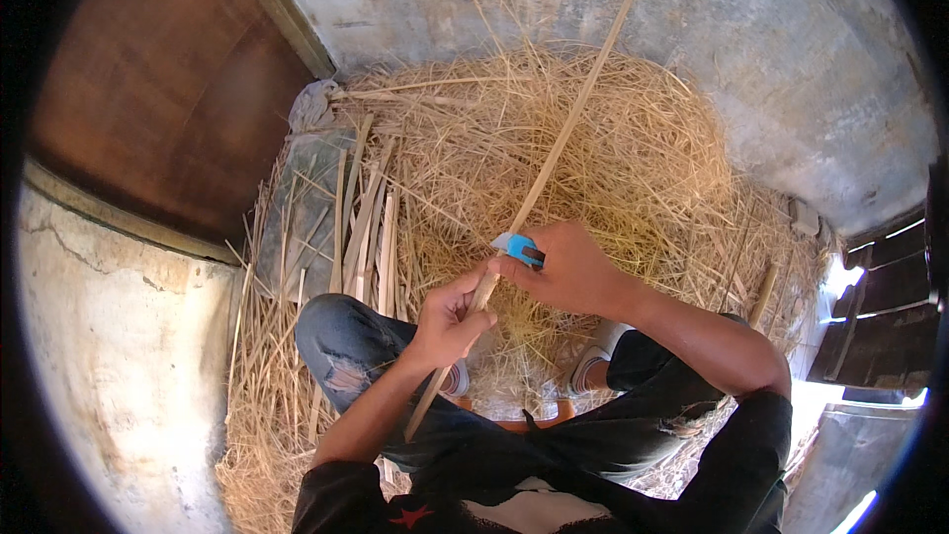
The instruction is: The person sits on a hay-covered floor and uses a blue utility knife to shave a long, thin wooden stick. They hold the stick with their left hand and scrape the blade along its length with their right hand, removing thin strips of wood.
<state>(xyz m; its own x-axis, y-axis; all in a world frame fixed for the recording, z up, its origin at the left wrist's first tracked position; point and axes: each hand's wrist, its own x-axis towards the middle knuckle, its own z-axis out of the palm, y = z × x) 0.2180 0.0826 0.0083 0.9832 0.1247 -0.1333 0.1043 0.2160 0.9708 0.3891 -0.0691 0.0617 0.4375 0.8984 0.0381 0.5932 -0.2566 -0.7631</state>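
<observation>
A long, thin bamboo strip (565,136) slants from my lap up toward the far wall. My left hand (450,321) is closed round its lower part, thumb along the near side. Just above, my right hand (565,267) grips a blue utility knife (524,251). The knife's blade end lies against the strip, close to my left fingers. How far the blade is out is hard to make out. The strip's lower end reaches past my left hand to my thigh.
A heap of straw-like shavings (633,129) covers the floor ahead. Several split strips (368,227) lie at the left beside a grey slab (301,198). A brown door panel (158,79) stands at left, a plastered wall (791,69) at the far side. A grey cloth (314,104) lies near the corner.
</observation>
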